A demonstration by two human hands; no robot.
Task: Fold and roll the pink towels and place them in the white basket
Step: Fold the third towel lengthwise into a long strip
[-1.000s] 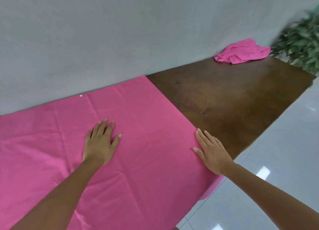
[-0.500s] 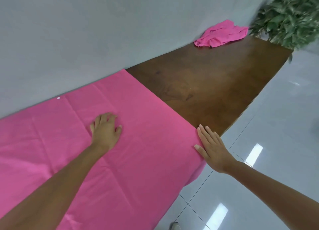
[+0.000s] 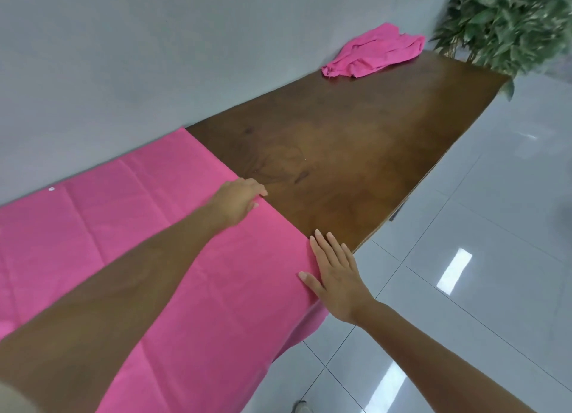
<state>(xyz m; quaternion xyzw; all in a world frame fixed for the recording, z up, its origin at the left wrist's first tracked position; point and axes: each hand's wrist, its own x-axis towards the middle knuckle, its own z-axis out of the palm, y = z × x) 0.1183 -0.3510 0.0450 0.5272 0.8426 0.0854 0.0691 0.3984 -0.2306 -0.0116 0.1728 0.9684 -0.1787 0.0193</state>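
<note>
A large pink towel point(image 3: 161, 258) lies spread flat on the brown wooden table point(image 3: 356, 152), its near edge hanging over the table's front. My left hand point(image 3: 238, 200) is at the towel's right edge, fingers curled over the hem and pinching it. Flat on the towel's right front corner near the table edge rests my right hand point(image 3: 337, 276), fingers straight. A second pink towel point(image 3: 374, 52) lies crumpled at the table's far end against the wall. The white basket is not in view.
A grey wall point(image 3: 154, 56) runs along the table's far side. A leafy green plant point(image 3: 510, 19) stands beyond the far end. Glossy grey floor tiles point(image 3: 464, 258) lie to the right of the table. A shoe tip point(image 3: 300, 406) shows below.
My left hand slid from the towel's middle to its right edge and curled its fingers on the hem. The right hand stayed flat at the corner. The view swung rightward.
</note>
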